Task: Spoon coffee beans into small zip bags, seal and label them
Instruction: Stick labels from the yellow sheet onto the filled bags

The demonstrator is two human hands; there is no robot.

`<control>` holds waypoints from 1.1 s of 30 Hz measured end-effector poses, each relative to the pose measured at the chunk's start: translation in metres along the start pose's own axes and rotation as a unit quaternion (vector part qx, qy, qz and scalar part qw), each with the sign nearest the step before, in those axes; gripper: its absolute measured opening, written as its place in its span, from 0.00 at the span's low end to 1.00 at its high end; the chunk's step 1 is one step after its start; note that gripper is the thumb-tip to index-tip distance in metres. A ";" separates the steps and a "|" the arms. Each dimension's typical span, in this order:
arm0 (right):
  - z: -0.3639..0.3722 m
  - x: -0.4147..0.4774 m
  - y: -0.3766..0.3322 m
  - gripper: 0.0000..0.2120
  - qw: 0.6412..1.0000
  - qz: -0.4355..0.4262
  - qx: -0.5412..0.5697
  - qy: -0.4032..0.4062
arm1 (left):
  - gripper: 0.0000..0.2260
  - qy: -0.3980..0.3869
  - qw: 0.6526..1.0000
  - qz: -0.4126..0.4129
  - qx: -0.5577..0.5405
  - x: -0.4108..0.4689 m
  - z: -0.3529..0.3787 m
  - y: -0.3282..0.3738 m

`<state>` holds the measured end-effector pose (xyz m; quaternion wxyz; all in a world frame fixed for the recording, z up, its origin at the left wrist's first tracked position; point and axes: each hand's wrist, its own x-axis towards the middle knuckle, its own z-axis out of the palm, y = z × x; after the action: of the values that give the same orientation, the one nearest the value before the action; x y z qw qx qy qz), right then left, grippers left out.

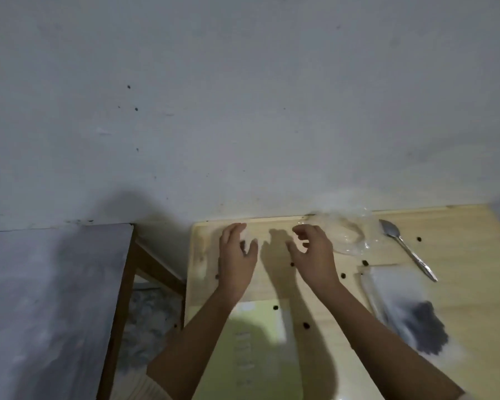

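Left hand: Your left hand (237, 255) reached over the far left of the counter (459, 255), fingers bent round a pale blur with a dark patch. It may have been a small zip bag, but I could not tell whether you held it.
Right hand: Your right hand (312, 255) hovered just beside the left, fingers half curled, thumb apart, nothing in it.
Spoon: The spoon (404, 249) lay to the right of your right hand, past a crumpled clear bag (348, 236). Its bowl pointed at the wall and its handle ran back toward you and rightward.
Bean bag: The bag of coffee beans (401, 298) lay flat beside your right forearm, nearer you than the spoon.
Nearer hand: Your right hand was nearer both, so I judged it the one for the handle.
Strays: Loose beans (305, 325) dotted the counter, and a yellow-green sheet (257, 342) lay between your forearms.
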<state>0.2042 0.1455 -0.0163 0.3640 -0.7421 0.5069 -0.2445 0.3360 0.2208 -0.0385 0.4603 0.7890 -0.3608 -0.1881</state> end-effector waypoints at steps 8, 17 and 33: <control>-0.143 -0.054 0.087 0.15 0.979 0.129 -0.068 0.140 | 0.18 -0.229 0.972 0.031 -0.050 -0.092 0.115 0.074; -0.174 -0.096 0.169 0.27 0.965 0.239 -0.108 0.002 | 0.32 -0.337 0.940 -0.024 0.045 -0.148 0.187 0.090; -0.103 -0.073 0.060 0.24 0.996 0.057 0.058 0.044 | 0.26 -0.038 0.989 -0.032 -0.142 -0.089 0.073 0.094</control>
<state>0.0678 0.1697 0.0006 0.3970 -0.6782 0.5491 -0.2844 0.1932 0.2135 0.0027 0.5478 0.7188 -0.3224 -0.2816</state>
